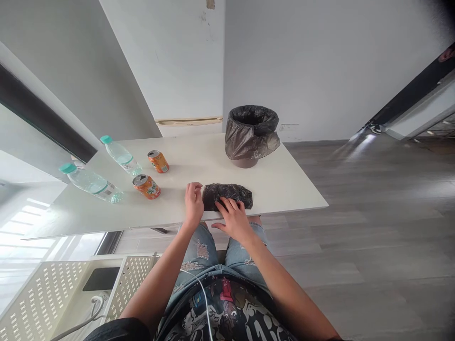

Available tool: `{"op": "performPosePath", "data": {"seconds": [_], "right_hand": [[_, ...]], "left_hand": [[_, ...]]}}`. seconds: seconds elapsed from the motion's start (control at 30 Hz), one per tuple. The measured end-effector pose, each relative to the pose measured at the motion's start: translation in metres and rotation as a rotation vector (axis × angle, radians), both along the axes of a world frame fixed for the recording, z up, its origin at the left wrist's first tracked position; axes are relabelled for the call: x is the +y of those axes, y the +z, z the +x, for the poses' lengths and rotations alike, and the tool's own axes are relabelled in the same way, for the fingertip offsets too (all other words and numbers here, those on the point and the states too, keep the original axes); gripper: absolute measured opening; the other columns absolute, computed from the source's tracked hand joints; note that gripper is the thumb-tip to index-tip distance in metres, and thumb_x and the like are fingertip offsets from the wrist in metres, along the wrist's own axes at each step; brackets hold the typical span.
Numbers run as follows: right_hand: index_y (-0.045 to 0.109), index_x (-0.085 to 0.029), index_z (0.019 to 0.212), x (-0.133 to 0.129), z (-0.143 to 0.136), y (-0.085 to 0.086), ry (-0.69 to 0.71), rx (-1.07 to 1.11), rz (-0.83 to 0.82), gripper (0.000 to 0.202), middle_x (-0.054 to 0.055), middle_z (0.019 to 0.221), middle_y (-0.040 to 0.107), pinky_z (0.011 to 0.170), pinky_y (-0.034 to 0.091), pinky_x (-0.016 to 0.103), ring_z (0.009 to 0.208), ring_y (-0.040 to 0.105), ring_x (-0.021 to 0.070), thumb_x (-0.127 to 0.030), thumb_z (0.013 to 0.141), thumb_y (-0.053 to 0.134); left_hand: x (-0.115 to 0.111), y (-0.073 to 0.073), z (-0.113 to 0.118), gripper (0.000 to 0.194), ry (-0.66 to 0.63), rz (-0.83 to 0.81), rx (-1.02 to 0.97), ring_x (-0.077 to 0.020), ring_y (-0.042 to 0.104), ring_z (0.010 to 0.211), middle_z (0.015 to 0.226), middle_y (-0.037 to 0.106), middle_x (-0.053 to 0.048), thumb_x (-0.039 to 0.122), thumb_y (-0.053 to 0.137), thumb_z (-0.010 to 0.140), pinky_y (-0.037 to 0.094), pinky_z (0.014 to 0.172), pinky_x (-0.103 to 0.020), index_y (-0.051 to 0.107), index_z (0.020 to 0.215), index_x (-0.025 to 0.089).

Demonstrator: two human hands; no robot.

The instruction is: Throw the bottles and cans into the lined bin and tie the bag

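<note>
A black plastic bundle (213,195), looking like a rolled bag, lies near the front edge of the white table (284,192). My left hand (194,204) is at its left end, fingers curled, with nothing seen inside them. Resting on the front of the bundle is my right hand (235,219), its fingers spread and the thumb apart. Behind the bundle stands a bin (250,135) lined with a dark plastic bag that hangs over its rim.
Two orange cans (147,187) (159,162) stand left of my hands. Farther left are two clear bottles with teal caps (94,183) (122,157). A perforated white basket (46,289) with a cable sits at the lower left. A wall rises behind the table.
</note>
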State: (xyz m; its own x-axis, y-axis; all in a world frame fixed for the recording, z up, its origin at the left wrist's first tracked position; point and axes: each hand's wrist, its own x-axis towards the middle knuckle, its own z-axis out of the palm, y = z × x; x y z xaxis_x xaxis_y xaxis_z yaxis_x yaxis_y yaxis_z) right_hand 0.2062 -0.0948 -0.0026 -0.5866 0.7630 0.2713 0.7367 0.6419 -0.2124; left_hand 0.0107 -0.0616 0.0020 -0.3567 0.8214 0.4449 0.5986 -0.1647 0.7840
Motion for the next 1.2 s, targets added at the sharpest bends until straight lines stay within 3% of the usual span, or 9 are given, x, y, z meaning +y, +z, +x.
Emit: {"op": "performPosePath", "data": {"seconds": [0.13, 0.23, 0.37, 0.5, 0.63, 0.77, 0.9, 1.03, 1.2], "right_hand": [[0.068, -0.024, 0.138, -0.003, 0.013, -0.006, 0.057, 0.122, -0.025, 0.034, 0.014, 0.14, 0.071, 0.105, 0.043, 0.05, 0.125, 0.063, 0.0294, -0.022, 0.107, 0.054], [0.078, -0.023, 0.117, -0.006, 0.021, 0.003, 0.037, 0.419, -0.111, 0.034, 0.01, 0.116, 0.08, 0.1, 0.047, 0.046, 0.106, 0.07, 0.0253, -0.012, 0.104, 0.048], [0.076, -0.024, 0.115, -0.006, 0.029, 0.04, -0.189, 1.046, -0.494, 0.024, 0.005, 0.102, 0.08, 0.08, 0.055, 0.036, 0.09, 0.072, 0.0248, -0.036, 0.1, 0.061], [0.074, -0.023, 0.116, 0.005, 0.034, 0.072, -0.206, 1.424, -1.003, 0.042, 0.005, 0.099, 0.08, 0.079, 0.059, 0.036, 0.088, 0.075, 0.0257, -0.051, 0.086, 0.08], [0.075, -0.022, 0.107, 0.014, 0.037, 0.076, -0.224, 1.472, -1.196, 0.042, 0.006, 0.102, 0.081, 0.084, 0.059, 0.038, 0.092, 0.076, 0.0268, -0.049, 0.078, 0.088], [0.076, -0.023, 0.116, 0.015, 0.042, 0.066, -0.196, 1.407, -1.262, 0.048, 0.007, 0.107, 0.081, 0.084, 0.059, 0.037, 0.094, 0.075, 0.0268, -0.045, 0.076, 0.09], [0.081, -0.022, 0.103, 0.016, 0.044, 0.051, -0.216, 1.348, -1.197, 0.037, 0.004, 0.098, 0.079, 0.079, 0.054, 0.034, 0.088, 0.071, 0.023, -0.033, 0.069, 0.09], [0.085, -0.024, 0.084, 0.018, 0.045, 0.042, -0.08, 1.279, -0.886, 0.015, 0.006, 0.107, 0.075, 0.08, 0.051, 0.035, 0.097, 0.067, 0.0234, -0.025, 0.077, 0.072], [0.087, -0.031, 0.086, 0.018, 0.053, 0.044, 0.036, 0.992, -0.462, 0.042, 0.006, 0.124, 0.069, 0.086, 0.049, 0.038, 0.095, 0.064, 0.0201, -0.015, 0.088, 0.048]], "left_hand": [[-0.011, -0.001, -0.022, 0.015, 0.006, 0.024, -0.321, -0.0187, 0.065, 0.097, 0.102, 0.067, -0.005, 0.021, 0.048, 0.095, 0.052, 0.087, -0.032, 0.062, 0.099, 0.023], [-0.02, 0.004, -0.035, 0.017, -0.095, 0.013, -0.542, -0.0198, 0.066, 0.104, 0.11, 0.07, -0.006, 0.034, 0.058, 0.097, 0.051, 0.089, -0.031, 0.068, 0.103, 0.022], [-0.03, 0.016, -0.033, 0.047, -0.496, -0.135, -0.82, -0.0271, 0.064, 0.127, 0.135, 0.069, -0.013, 0.061, 0.065, 0.096, 0.048, 0.107, -0.039, 0.073, 0.118, 0.021], [-0.037, 0.03, -0.015, 0.088, -0.884, -0.32, -0.91, -0.0341, 0.065, 0.127, 0.133, 0.071, -0.019, 0.088, 0.065, 0.079, 0.051, 0.105, -0.042, 0.072, 0.129, 0.016], [-0.037, 0.041, 0.002, 0.065, -0.849, -0.457, -0.849, -0.0286, 0.073, 0.104, 0.111, 0.079, -0.013, 0.062, 0.089, 0.075, 0.056, 0.09, -0.035, 0.075, 0.116, 0.013], [-0.033, 0.043, 0.009, 0.046, -0.721, -0.527, -0.826, -0.0221, 0.073, 0.086, 0.098, 0.08, -0.01, 0.046, 0.09, 0.078, 0.056, 0.077, -0.03, 0.075, 0.105, 0.012], [-0.029, 0.041, 0.008, 0.042, -0.686, -0.406, -0.826, -0.0216, 0.073, 0.094, 0.105, 0.08, -0.009, 0.039, 0.088, 0.08, 0.055, 0.087, -0.031, 0.076, 0.112, 0.015], [-0.029, 0.044, 0.007, 0.038, -0.642, -0.415, -0.83, -0.0206, 0.07, 0.094, 0.105, 0.079, -0.006, 0.036, 0.086, 0.077, 0.053, 0.081, -0.027, 0.078, 0.109, 0.018], [-0.035, 0.051, 0.009, 0.064, -0.65, -0.583, -1.068, -0.0259, 0.072, 0.098, 0.116, 0.077, -0.009, 0.072, 0.057, 0.092, 0.055, 0.075, -0.031, 0.073, 0.127, 0.021]]}}
